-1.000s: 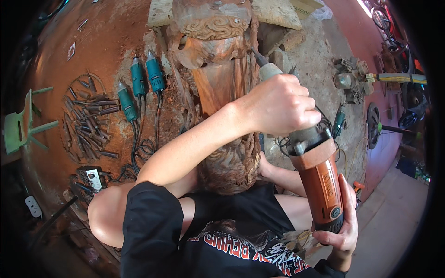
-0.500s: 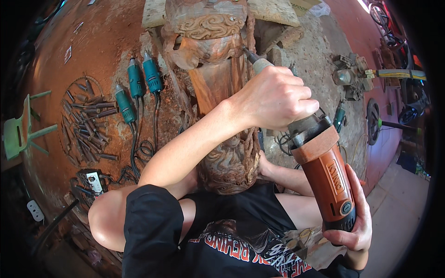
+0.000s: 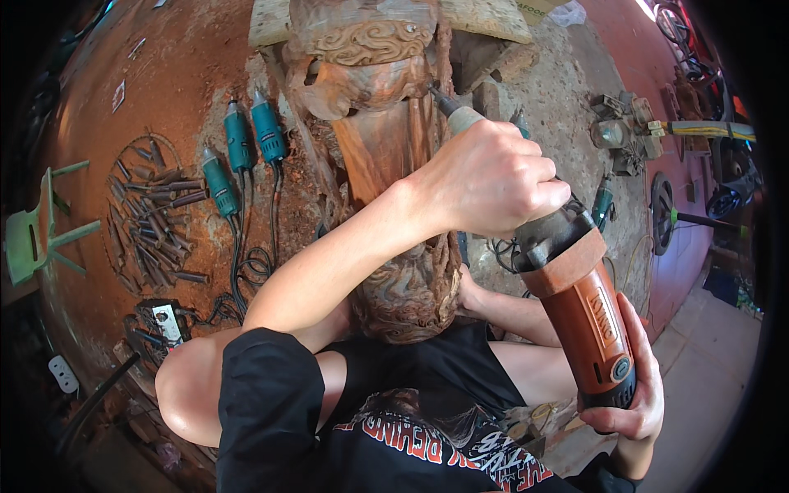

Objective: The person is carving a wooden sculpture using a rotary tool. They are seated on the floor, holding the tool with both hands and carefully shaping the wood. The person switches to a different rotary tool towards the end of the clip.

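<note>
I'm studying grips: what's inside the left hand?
The left hand grips the orange power tool. The tool's dark tip and pale collar emerge on one side, its body on the other; the gripped stretch is covered.

The carved log was brown wood, smooth with a slight sheen along its plain panel, rough and matt in the scrollwork. The power tool had a smooth, faintly shiny orange housing that looked like plastic, a coarse matt band and a dark metal-looking tip. On the left, three teal tools and a green chair looked like smooth plastic. The far board was raw, rough wood; the shirt, matt black cloth.
</note>
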A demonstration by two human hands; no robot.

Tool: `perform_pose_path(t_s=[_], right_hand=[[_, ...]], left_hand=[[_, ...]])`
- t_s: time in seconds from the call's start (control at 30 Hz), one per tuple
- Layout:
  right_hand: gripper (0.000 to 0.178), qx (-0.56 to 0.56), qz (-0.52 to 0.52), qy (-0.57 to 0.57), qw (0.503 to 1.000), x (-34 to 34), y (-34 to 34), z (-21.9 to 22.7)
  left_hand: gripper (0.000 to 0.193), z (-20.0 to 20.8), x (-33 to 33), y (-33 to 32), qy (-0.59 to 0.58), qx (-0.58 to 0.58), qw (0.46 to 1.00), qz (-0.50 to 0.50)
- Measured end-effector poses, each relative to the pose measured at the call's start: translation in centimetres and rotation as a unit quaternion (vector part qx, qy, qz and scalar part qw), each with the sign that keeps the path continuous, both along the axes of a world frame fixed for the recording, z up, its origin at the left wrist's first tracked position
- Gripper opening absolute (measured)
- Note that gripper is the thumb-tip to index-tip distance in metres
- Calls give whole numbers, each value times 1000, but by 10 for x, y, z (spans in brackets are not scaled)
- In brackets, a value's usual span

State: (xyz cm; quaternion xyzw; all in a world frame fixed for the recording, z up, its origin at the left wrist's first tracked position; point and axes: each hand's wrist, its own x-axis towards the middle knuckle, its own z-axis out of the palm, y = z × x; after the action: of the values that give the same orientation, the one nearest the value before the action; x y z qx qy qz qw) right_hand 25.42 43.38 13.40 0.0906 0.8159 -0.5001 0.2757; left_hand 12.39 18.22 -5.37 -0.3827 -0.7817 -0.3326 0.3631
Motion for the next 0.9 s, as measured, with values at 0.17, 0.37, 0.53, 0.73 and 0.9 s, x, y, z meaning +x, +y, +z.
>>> perform_pose_path(t_s=[0.17, 0.37, 0.53, 0.73, 0.9], right_hand=[[133, -19, -32, -21, 999, 0, 5, -4], [135, -28, -22, -26, 999, -3, 13, -4], [135, -44, -45, -30, 998, -2, 12, -8], [135, -39, -8, -30, 999, -4, 23, -9], [135, -43, -54, -29, 997, 1, 18, -9]], left_hand=[[13, 0, 0, 0, 3, -22, 1000, 5], [15, -1, 1, 3, -3, -23, 1000, 6], [15, 0, -1, 3, -4, -20, 1000, 3], [15, 2, 4, 0, -15, -41, 999, 12], [13, 0, 6, 1, -15, -41, 999, 11]])
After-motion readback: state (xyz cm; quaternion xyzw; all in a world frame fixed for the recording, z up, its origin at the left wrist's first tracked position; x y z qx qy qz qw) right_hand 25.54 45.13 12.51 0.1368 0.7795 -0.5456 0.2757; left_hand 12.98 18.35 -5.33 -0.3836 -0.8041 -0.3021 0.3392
